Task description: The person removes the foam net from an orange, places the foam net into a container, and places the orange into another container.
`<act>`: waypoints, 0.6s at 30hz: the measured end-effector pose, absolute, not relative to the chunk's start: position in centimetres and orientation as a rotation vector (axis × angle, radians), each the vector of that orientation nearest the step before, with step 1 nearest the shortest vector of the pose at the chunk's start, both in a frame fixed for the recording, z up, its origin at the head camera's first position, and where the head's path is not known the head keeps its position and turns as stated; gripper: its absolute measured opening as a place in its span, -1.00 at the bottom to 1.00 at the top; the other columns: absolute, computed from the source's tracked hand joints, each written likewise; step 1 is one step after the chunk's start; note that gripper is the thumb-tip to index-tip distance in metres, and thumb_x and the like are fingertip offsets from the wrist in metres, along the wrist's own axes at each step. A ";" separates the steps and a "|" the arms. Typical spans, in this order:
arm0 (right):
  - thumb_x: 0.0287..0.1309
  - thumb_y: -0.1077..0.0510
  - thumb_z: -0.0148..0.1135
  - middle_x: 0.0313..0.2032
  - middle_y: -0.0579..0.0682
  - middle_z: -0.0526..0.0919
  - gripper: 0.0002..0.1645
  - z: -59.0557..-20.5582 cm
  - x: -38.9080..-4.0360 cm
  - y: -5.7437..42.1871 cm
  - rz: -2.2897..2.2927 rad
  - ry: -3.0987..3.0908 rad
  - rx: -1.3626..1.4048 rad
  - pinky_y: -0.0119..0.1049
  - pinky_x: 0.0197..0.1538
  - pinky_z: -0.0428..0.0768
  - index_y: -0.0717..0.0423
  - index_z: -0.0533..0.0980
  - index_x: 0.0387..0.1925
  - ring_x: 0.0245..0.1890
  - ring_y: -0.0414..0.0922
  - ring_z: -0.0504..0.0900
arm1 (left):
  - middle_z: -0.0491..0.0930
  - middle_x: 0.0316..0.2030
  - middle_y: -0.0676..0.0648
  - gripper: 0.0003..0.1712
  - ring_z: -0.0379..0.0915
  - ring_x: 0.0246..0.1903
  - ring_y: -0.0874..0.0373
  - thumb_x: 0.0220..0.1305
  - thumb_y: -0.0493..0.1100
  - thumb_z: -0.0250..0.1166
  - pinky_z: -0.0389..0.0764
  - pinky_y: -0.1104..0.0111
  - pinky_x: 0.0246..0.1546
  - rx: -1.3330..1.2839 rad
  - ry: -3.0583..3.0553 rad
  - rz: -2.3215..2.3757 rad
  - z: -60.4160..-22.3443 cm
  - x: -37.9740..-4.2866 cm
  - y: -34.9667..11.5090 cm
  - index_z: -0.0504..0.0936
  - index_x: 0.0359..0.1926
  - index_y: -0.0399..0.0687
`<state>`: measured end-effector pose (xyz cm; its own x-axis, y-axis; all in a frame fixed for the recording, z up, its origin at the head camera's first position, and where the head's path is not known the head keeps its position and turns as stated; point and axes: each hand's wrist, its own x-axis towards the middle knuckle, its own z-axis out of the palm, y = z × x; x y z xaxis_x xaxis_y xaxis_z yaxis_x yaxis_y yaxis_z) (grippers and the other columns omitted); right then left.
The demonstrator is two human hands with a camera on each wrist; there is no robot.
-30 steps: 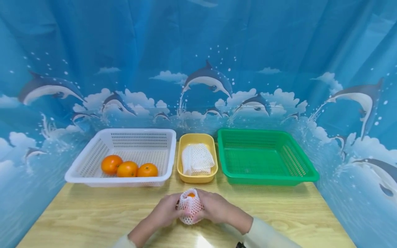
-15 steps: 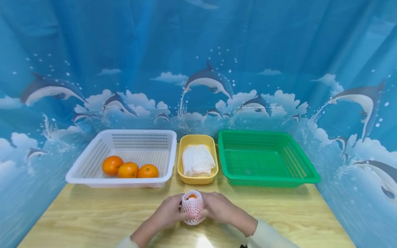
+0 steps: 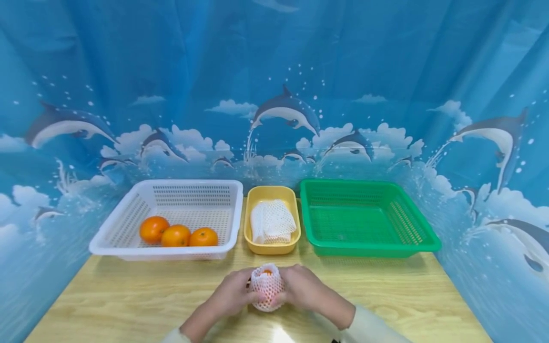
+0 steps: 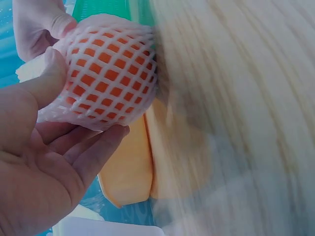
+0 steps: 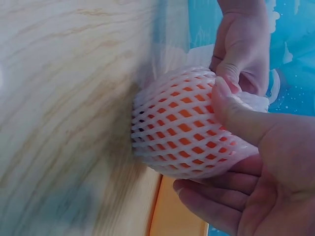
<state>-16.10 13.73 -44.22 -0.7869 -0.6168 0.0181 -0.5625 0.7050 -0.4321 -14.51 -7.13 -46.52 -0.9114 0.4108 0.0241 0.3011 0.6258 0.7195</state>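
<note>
Between both hands stands an orange (image 3: 268,272) inside a white foam fruit net (image 3: 267,288), near the front of the table. The net wraps the fruit's sides, and its upper end is open with a patch of orange peel showing. My left hand (image 3: 233,291) grips it from the left, thumb on the near side and fingers underneath in the left wrist view. From the right, my right hand (image 3: 302,288) holds it the same way. In the right wrist view the netted orange (image 5: 179,123) sits low at the wooden surface, both thumbs pressing near the net's open end.
A white basket (image 3: 165,250) at the back left holds three oranges (image 3: 176,235). Folded foam nets (image 3: 273,221) lie in a yellow tray (image 3: 272,248) at the back middle. To its right stands a green basket (image 3: 373,248). A dolphin-print curtain (image 3: 274,62) hangs behind the table (image 3: 128,300).
Both hands and the netted orange have shifted very slightly right in the head view over the last second. The grip stays on the netted orange; baskets and tray stay put.
</note>
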 end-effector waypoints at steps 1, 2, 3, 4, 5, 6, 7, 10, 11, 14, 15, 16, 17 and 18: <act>-0.28 -0.16 0.55 -0.37 -0.17 0.71 -0.33 -44.2 -16.0 13.6 -0.637 2.782 -0.964 -0.46 -0.28 0.59 0.08 0.62 -0.09 -0.43 -0.37 0.58 | 0.67 -0.13 -0.11 -0.41 0.60 -0.14 0.03 -0.02 -0.01 0.50 0.63 0.14 -0.07 0.598 2.708 1.150 -46.5 -14.5 -7.2 0.61 0.02 -0.19; -0.29 -0.17 0.56 -0.36 -0.17 0.71 -0.30 -44.2 -16.0 13.5 -0.632 2.785 -0.965 -0.46 -0.28 0.59 0.07 0.61 -0.07 -0.42 -0.36 0.58 | 0.67 -0.14 -0.10 -0.42 0.60 -0.15 0.04 -0.02 -0.02 0.50 0.63 0.14 -0.07 0.607 2.719 1.141 -46.5 -14.5 -7.2 0.61 0.01 -0.19; -0.29 -0.17 0.56 -0.37 -0.17 0.70 -0.30 -44.3 -15.9 13.4 -0.623 2.781 -0.956 -0.45 -0.28 0.59 0.07 0.60 -0.07 -0.43 -0.35 0.58 | 0.68 -0.15 -0.09 -0.44 0.60 -0.16 0.05 -0.03 -0.02 0.50 0.63 0.15 -0.08 0.613 2.729 1.136 -46.5 -14.5 -7.2 0.62 -0.01 -0.19; -0.29 -0.18 0.56 -0.36 -0.17 0.69 -0.28 -44.3 -15.8 13.4 -0.615 2.780 -0.955 -0.43 -0.26 0.60 0.06 0.59 -0.05 -0.42 -0.34 0.58 | 0.68 -0.16 -0.07 -0.45 0.60 -0.17 0.06 -0.04 -0.03 0.50 0.64 0.16 -0.09 0.615 2.740 1.131 -46.5 -14.4 -7.2 0.63 -0.02 -0.18; -0.29 -0.20 0.55 -0.34 -0.18 0.69 -0.26 -44.3 -15.8 13.3 -0.601 2.781 -0.959 -0.41 -0.24 0.60 0.05 0.58 -0.03 -0.40 -0.33 0.58 | 0.69 -0.18 -0.06 -0.47 0.61 -0.19 0.08 -0.05 -0.04 0.51 0.64 0.18 -0.11 0.614 2.755 1.123 -46.5 -14.4 -7.3 0.64 -0.04 -0.17; -0.29 -0.22 0.54 -0.32 -0.18 0.69 -0.24 -44.3 -15.7 13.2 -0.585 2.785 -0.967 -0.39 -0.21 0.61 0.04 0.57 -0.01 -0.38 -0.32 0.59 | 0.70 -0.21 -0.05 -0.49 0.61 -0.21 0.09 -0.06 -0.05 0.52 0.65 0.20 -0.13 0.613 2.765 1.120 -46.5 -14.3 -7.3 0.65 -0.07 -0.17; -0.28 -0.23 0.54 -0.30 -0.18 0.69 -0.23 -44.3 -15.7 13.1 -0.574 2.786 -0.978 -0.38 -0.20 0.61 0.03 0.56 0.00 -0.36 -0.31 0.59 | 0.70 -0.23 -0.03 -0.51 0.61 -0.23 0.11 -0.07 -0.05 0.52 0.65 0.22 -0.15 0.612 2.779 1.114 -46.4 -14.3 -7.3 0.67 -0.10 -0.15; -0.26 -0.27 0.53 -0.24 -0.18 0.68 -0.19 -44.4 -15.7 12.9 -0.542 2.799 -1.012 -0.35 -0.16 0.61 0.01 0.53 0.04 -0.32 -0.29 0.60 | 0.71 -0.30 0.01 -0.57 0.61 -0.30 0.16 -0.10 -0.07 0.53 0.66 0.28 -0.23 0.595 2.809 1.100 -46.2 -14.0 -7.5 0.70 -0.17 -0.13; -0.26 -0.28 0.52 -0.23 -0.17 0.68 -0.17 -44.5 -15.7 12.8 -0.541 2.799 -1.019 -0.35 -0.15 0.61 0.01 0.52 0.06 -0.31 -0.29 0.60 | 0.71 -0.33 0.02 -0.60 0.61 -0.33 0.17 -0.10 -0.08 0.53 0.66 0.29 -0.25 0.588 2.814 1.101 -46.1 -14.0 -7.5 0.70 -0.19 -0.13; -0.27 -0.32 0.51 -0.18 -0.15 0.67 -0.10 -44.6 -15.7 12.6 -0.552 2.796 -1.032 -0.35 -0.13 0.62 0.04 0.50 0.10 -0.29 -0.29 0.60 | 0.69 -0.40 0.05 -0.66 0.58 -0.39 0.20 -0.09 -0.11 0.53 0.64 0.35 -0.33 0.557 2.816 1.107 -45.7 -13.8 -7.5 0.70 -0.25 -0.13; -0.29 -0.33 0.50 -0.17 -0.14 0.67 -0.06 -44.6 -15.7 12.5 -0.552 2.795 -1.032 -0.35 -0.13 0.62 0.06 0.49 0.12 -0.28 -0.29 0.60 | 0.69 -0.42 0.05 -0.68 0.57 -0.41 0.22 -0.08 -0.12 0.53 0.63 0.37 -0.35 0.547 2.817 1.107 -45.6 -13.8 -7.5 0.70 -0.26 -0.13; -0.30 -0.35 0.50 -0.16 -0.12 0.67 -0.03 -44.7 -15.8 12.5 -0.553 2.794 -1.034 -0.34 -0.12 0.62 0.07 0.47 0.14 -0.27 -0.28 0.61 | 0.68 -0.43 0.06 -0.69 0.57 -0.42 0.23 -0.08 -0.13 0.52 0.62 0.39 -0.37 0.542 2.821 1.106 -45.6 -13.7 -7.6 0.70 -0.28 -0.12; -0.31 -0.37 0.49 -0.15 -0.11 0.67 0.01 -44.7 -15.8 12.4 -0.555 2.792 -1.035 -0.34 -0.11 0.62 0.09 0.46 0.16 -0.26 -0.28 0.61 | 0.68 -0.44 0.07 -0.71 0.56 -0.43 0.24 -0.08 -0.13 0.52 0.62 0.40 -0.39 0.540 2.825 1.103 -45.5 -13.7 -7.6 0.70 -0.29 -0.11; -0.31 -0.38 0.49 -0.14 -0.10 0.67 0.03 -44.7 -15.8 12.3 -0.551 2.794 -1.034 -0.34 -0.11 0.62 0.10 0.46 0.17 -0.25 -0.28 0.61 | 0.68 -0.45 0.07 -0.72 0.55 -0.44 0.24 -0.08 -0.12 0.52 0.61 0.41 -0.40 0.546 2.833 1.095 -45.5 -13.7 -7.6 0.70 -0.30 -0.10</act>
<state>-15.78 12.34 -44.73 -0.7614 -0.6479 0.0207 -0.6072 0.7018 -0.3726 -13.73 -7.61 -45.49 -0.9360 0.3442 0.0743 0.3047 0.6857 0.6610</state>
